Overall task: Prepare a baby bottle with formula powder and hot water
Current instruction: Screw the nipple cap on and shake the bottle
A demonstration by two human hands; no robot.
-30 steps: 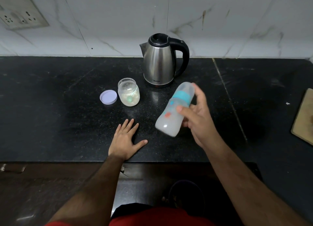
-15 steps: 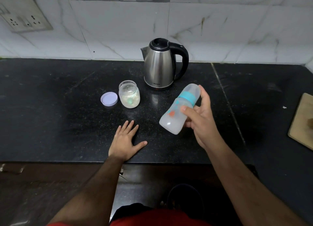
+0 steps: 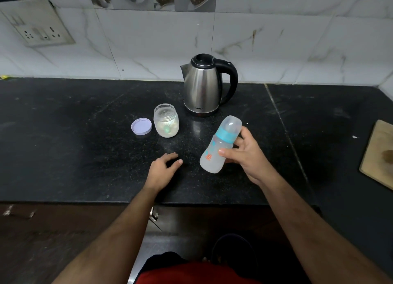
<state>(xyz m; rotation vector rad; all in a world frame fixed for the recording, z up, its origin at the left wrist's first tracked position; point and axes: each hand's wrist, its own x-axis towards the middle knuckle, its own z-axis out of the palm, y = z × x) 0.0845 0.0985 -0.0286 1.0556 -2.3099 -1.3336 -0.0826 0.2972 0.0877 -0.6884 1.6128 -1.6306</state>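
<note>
Right hand [image 3: 247,156] wrapped around the translucent plastic baby bottle with teal collar and clear cap [image 3: 220,144], thumb across the front, fingers [image 3: 239,142] behind; bottle is held off the black speckled stone counter [image 3: 74,145], tilted, cap end pointing up and away toward the wall, base toward the person. Bottle body looks cloudy white; orange print on its side. Left hand [image 3: 162,170] empty, loosely curled, fingertips and thumb down near the counter, just left of the bottle's base, not touching it. Small clear jar with pale powder and a green scoop inside [image 3: 166,120] stands open on the counter, beyond the left hand. Its round lilac lid [image 3: 141,126] lies flat just beside the jar on the left. Stainless steel electric kettle with black handle and lid [image 3: 204,86] sits behind the jar, near the marble-tiled wall, handle to the right. Wooden board [image 3: 378,154] at the far right counter edge, partly cut off. Wall socket plate [image 3: 37,23] upper left.
</note>
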